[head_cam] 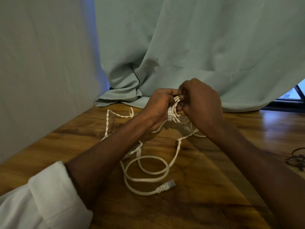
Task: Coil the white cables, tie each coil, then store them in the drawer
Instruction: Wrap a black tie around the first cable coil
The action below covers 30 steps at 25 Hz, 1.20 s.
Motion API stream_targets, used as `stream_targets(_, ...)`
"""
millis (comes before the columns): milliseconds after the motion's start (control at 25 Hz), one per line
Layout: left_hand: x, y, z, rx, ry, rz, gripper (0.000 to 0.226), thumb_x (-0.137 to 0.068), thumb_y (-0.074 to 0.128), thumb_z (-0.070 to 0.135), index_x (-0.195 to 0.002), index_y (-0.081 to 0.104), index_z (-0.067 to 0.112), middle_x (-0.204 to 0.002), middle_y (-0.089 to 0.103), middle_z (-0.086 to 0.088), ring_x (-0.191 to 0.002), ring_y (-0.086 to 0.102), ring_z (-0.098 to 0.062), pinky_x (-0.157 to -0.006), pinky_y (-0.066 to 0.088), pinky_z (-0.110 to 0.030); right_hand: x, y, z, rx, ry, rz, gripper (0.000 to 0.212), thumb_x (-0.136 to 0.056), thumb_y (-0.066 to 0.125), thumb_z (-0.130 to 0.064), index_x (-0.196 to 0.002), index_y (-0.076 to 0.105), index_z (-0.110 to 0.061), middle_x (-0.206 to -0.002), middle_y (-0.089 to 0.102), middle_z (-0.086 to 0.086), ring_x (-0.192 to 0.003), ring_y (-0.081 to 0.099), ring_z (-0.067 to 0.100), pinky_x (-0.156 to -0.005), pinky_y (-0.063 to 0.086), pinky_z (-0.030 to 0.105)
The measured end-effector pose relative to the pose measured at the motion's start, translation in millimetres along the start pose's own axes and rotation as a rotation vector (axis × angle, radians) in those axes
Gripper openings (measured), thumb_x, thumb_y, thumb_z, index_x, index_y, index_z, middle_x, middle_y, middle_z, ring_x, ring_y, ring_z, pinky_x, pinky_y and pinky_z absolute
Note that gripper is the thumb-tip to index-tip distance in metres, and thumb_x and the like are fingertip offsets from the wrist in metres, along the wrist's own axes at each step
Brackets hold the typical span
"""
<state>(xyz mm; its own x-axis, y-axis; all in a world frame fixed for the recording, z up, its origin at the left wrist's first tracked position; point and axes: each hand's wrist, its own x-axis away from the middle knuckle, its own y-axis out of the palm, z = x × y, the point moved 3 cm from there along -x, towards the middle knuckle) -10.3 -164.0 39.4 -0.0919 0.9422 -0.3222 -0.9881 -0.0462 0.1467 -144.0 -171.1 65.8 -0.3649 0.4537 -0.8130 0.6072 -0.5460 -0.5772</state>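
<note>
Left hand [159, 104] and right hand [200, 103] both grasp a bunched white cable [175, 111] held between them. Below the hands, loose cable loops [146, 172] and a plug [166, 186] lie on the wooden counter [214, 187].

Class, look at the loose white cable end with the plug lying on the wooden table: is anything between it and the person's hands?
Nothing visible blocks it. The plug end lies bare on the wooden table, nearer the person than both hands.

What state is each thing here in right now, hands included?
Left hand: grips the bundle of loops.
Right hand: pinches the same bundle.
White cable: partly coiled, the rest lying loose on the table.
Loose connector: lying free on the wooden table.
Dark ties: untouched at the right edge.
</note>
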Motion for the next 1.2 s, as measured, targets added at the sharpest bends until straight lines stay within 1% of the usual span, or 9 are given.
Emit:
stream_targets(80, 0.4, -2.3, 2.1, 0.101, -0.028, -0.012, 0.048, -0.083, 0.029, -0.019, -0.119, 0.061, -0.018, -0.097, 0.062, -0.029, -0.069, 0.061, -0.024, -0.069, 0.054, -0.033, -1.8, -2.1, 6.8, -0.196, 0.070, 0.046, 0.031, -0.084, 0.074, -0.008, -0.114, 0.073, -0.019, -0.099, 0.072, -0.001, -0.088, 0.067, 0.018, -0.076, 0.049, 0.033)
stream_targets(160, 0.0, -4.2, 3.3, 0.135, -0.028, -0.011, 0.047, -0.085, 0.029, -0.018, -0.118, 0.063, -0.013, -0.101, 0.061, -0.032, -0.070, 0.059, -0.025, -0.070, 0.053, -0.034, -2.5, -5.4, 11.4, -0.309, 0.131, 0.084, 0.034, -0.085, 0.075, -0.004, -0.116, 0.076, -0.017, -0.095, 0.076, -0.003, -0.084, 0.069, 0.012, -0.083, 0.056, 0.033)
stream_targets(400, 2.0, -1.5, 6.3, 0.032, 0.015, -0.008, 0.042, -0.091, 0.032, -0.019, -0.117, 0.063, -0.007, -0.097, 0.065, -0.030, -0.075, 0.060, -0.027, -0.071, 0.054, -0.032, -3.0, -7.1, 16.3, -0.458, 0.270, 0.084, 0.038, -0.082, 0.075, 0.003, -0.111, 0.078, -0.022, -0.085, 0.073, -0.009, -0.078, 0.070, 0.005, -0.079, 0.061, 0.037)
stream_targets(560, 3.0, -0.8, 8.0, -0.012, 0.054, -0.005, 0.042, -0.092, 0.034, -0.020, -0.121, 0.060, -0.005, -0.099, 0.065, -0.035, -0.076, 0.063, -0.027, -0.076, 0.055, -0.036, -1.4, -1.8, 24.2, -0.471, 0.446, 0.123, 0.024, -0.082, 0.083, -0.009, -0.103, 0.079, -0.019, -0.088, 0.072, -0.002, -0.078, 0.070, 0.013, -0.077, 0.061, 0.038)
stream_targets(640, 3.4, 0.6, 9.1, 0.016, 0.070, -0.033, 0.045, -0.089, 0.035, -0.023, -0.124, 0.058, -0.008, -0.106, 0.066, -0.040, -0.080, 0.067, -0.029, -0.080, 0.058, -0.039, -1.4, -3.2, 22.7, -0.379, 0.376, 0.131, 0.011, -0.083, 0.081, -0.014, -0.094, 0.080, -0.017, -0.088, 0.074, 0.000, -0.080, 0.069, 0.016, -0.074, 0.057, 0.036)
stream_targets(760, 5.5, -3.3, 13.8, -0.069, 0.118, -0.037, 0.045, -0.091, 0.039, -0.021, -0.130, 0.059, -0.010, -0.110, 0.072, -0.030, -0.086, 0.073, -0.027, -0.079, 0.063, -0.033, -0.7, -7.4, 12.9, -0.229, 0.149, 0.146, 0.020, -0.079, 0.076, -0.020, -0.097, 0.080, -0.016, -0.091, 0.070, 0.002, -0.079, 0.063, 0.017, -0.067, 0.043, 0.029)
stream_targets(840, 6.8, -5.4, 17.0, -0.110, 0.142, -0.048, 0.044, -0.093, 0.040, -0.019, -0.132, 0.059, -0.010, -0.114, 0.072, -0.030, -0.090, 0.072, -0.029, -0.082, 0.063, -0.034, -1.5, -9.9, 13.0, -0.252, 0.102, 0.169, 0.021, -0.080, 0.074, -0.015, -0.100, 0.081, -0.015, -0.092, 0.071, 0.002, -0.078, 0.064, 0.017, -0.067, 0.047, 0.031)
stream_targets(1120, 11.1, -8.4, 17.3, -0.170, 0.173, -0.101, 0.037, -0.098, 0.047, -0.015, -0.132, 0.059, -0.008, -0.110, 0.073, -0.032, -0.085, 0.072, -0.029, -0.077, 0.063, -0.034, -8.4, -7.9, 30.3, -0.490, 0.251, 0.064, 0.021, -0.084, 0.080, -0.012, -0.098, 0.082, -0.027, -0.103, 0.072, -0.005, -0.088, 0.064, 0.004, -0.079, 0.053, 0.021)
stream_targets(1200, 12.4, -8.6, 16.5, -0.186, 0.173, -0.130, 0.033, -0.101, 0.050, -0.010, -0.133, 0.058, -0.007, -0.108, 0.074, -0.027, -0.085, 0.074, -0.026, -0.079, 0.064, -0.035, -9.9, -8.0, 39.0, -0.547, 0.297, -0.015, 0.020, -0.084, 0.080, -0.011, -0.094, 0.081, -0.028, -0.105, 0.075, -0.004, -0.097, 0.069, 0.014, -0.089, 0.058, 0.036)
